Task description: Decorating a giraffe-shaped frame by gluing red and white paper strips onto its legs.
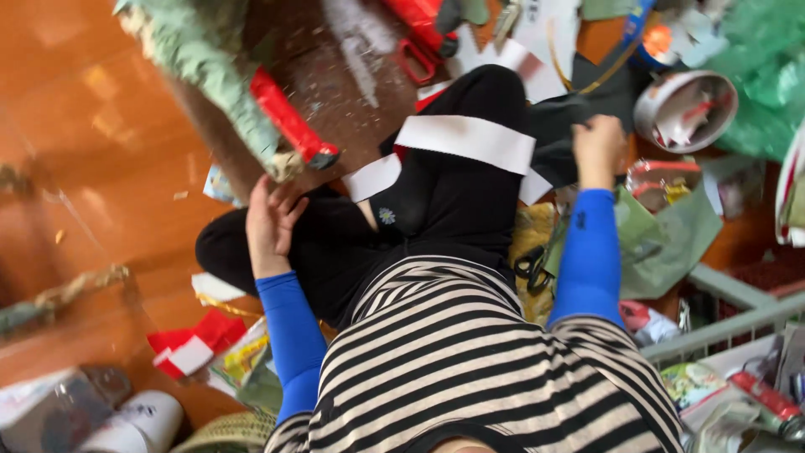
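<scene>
Cluttered wooden floor (101, 168); green-wrapped stick (210, 71) just above left hand's (270, 222) spread fingers (285, 197), right hand (597, 149) pinching black cloth (558, 126).

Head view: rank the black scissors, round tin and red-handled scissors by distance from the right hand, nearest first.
From the right hand:
1. Round tin, just beyond it toward the right edge.
2. Black scissors, back beside the blue sleeve.
3. Red-handled scissors, far up on the floor, across the raised knee.

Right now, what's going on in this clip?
A person sits cross-legged on a wooden floor amid paper scraps. The left hand reaches to the end of a green-and-red wrapped stick. The right hand rests on dark material by the knee. A white paper strip lies across the legs; black scissors lie beside the hip.
</scene>
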